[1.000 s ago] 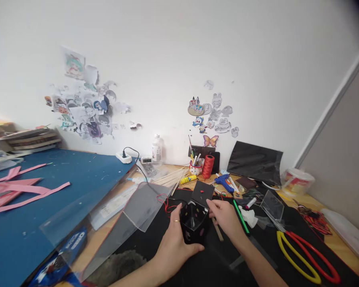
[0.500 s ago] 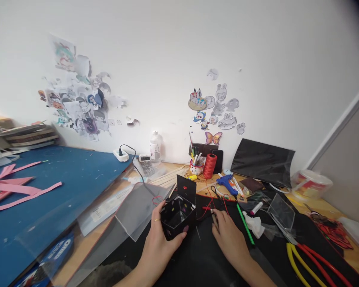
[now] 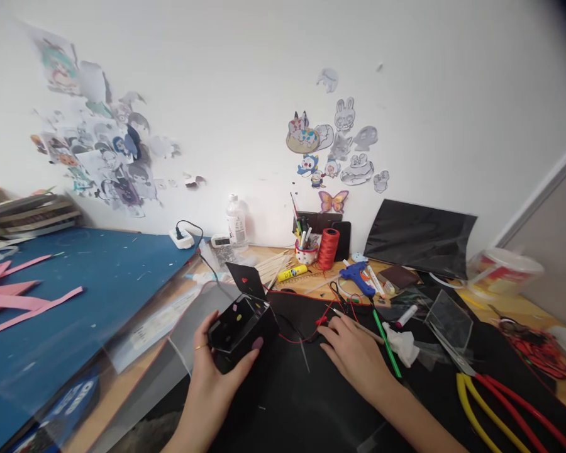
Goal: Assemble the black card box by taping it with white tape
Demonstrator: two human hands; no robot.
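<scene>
The reference point is a black, hard-sided box (image 3: 257,328) with its flat black lid (image 3: 248,278) raised; a red mark shows on the lid, and coloured spots show inside the box.

Left hand (image 3: 221,365): fingers spread to the width of the box and closed against it, thumb on the near wall, the others along its left side. Whether the base rests on the black mat (image 3: 283,409) cannot be determined.

Right hand (image 3: 353,352): to the right of the box and apart from it, low over the mat. Its fingers are bent, near a tangle of thin red cord (image 3: 321,321). A slender light-brown stick (image 3: 371,334) runs alongside; whether the fingers grip it cannot be told.

Farther right of the box lie a straight green stick (image 3: 387,343) and a crumpled white tissue (image 3: 403,348). Beyond the box are a yellow cylindrical tube (image 3: 292,272) and a red thread spool (image 3: 329,248).
</scene>
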